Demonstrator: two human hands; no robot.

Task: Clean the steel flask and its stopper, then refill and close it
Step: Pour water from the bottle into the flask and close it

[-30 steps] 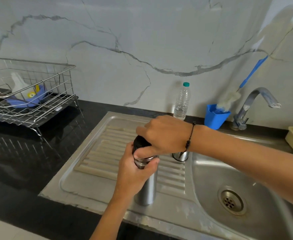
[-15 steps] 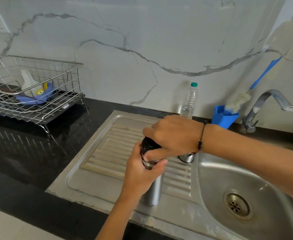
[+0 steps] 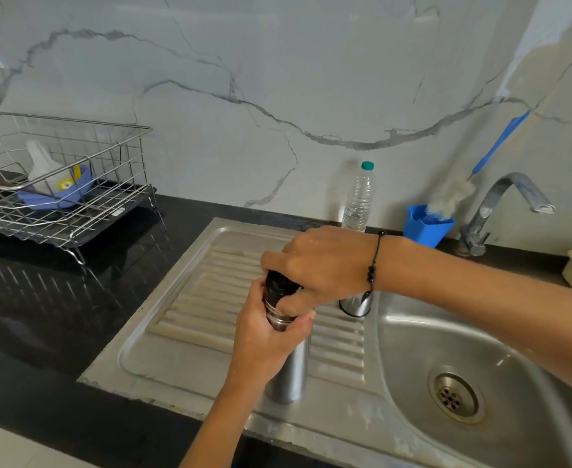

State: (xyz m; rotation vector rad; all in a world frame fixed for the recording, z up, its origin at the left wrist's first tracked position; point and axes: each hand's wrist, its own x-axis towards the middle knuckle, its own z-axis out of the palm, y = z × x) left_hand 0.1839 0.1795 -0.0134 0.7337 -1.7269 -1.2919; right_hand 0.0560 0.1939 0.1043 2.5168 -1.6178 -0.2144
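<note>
Both hands on flask point(image 3: 286, 369): left hand point(image 3: 267, 342) grips neck, right hand point(image 3: 318, 265) fingers wrap stopper point(image 3: 276, 288). Cup point(image 3: 355, 304) at 2 o'clock, off. Whether opening or closing: cannot tell.

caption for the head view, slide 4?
Left hand grips steel flask on the sink drainboard; right hand grips its black stopper.
</note>
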